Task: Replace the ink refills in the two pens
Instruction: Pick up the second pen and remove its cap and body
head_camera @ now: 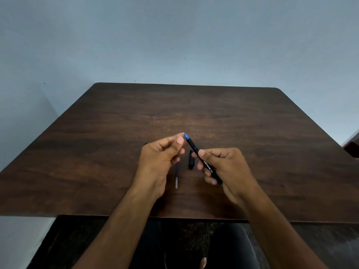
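My right hand [223, 167] grips a black pen [194, 147] by its barrel, white lettering toward me, its blue tip pointing up and left. The thumb and fingers of my left hand [161, 156] pinch at that blue tip. Below my left hand a thin ink refill [176, 179], dark blue with a pale near end, lies on the dark wooden table [97, 152]. A black pen cap [191, 162] rests on the table between my hands. A small dark object peeks out behind my left hand, too hidden to identify.
The table meets a pale blue wall at its far edge. A reddish-brown object [352, 148] sits past the table's right side. My legs in dark clothing [231, 247] show under the near edge.
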A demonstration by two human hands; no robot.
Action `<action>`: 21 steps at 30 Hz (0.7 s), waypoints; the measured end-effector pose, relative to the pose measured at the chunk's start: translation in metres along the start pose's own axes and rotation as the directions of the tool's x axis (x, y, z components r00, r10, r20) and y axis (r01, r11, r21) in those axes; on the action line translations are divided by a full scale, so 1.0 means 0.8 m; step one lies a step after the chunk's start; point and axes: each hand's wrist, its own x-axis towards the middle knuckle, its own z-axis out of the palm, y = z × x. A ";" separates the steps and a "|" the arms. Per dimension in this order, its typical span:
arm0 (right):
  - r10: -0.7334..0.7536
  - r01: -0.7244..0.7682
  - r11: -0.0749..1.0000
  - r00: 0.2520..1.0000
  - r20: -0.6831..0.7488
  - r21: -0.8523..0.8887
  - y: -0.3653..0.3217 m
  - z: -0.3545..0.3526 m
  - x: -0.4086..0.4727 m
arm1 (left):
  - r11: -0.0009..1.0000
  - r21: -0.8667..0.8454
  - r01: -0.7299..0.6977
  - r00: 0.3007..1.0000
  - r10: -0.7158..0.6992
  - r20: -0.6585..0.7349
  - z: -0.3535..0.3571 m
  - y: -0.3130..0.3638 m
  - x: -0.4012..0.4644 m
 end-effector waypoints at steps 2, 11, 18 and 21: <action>0.038 -0.041 0.998 0.998 0.057 0.050 0.000 0.004 0.001 | 0.995 -0.083 0.048 0.998 -0.044 0.051 -0.002 0.002 -0.001; 0.095 -0.116 0.991 0.965 0.246 0.072 -0.006 0.009 0.005 | 0.987 -0.148 0.063 0.983 -0.035 0.181 -0.012 0.010 0.002; -0.018 0.026 0.999 0.984 0.177 -0.045 -0.003 0.013 0.005 | 0.982 -0.182 0.054 0.997 -0.043 0.061 -0.005 0.009 -0.001; -0.067 0.084 0.988 0.988 0.138 -0.125 -0.002 0.017 0.003 | 0.982 -0.187 0.022 0.999 -0.029 -0.035 -0.004 0.007 -0.002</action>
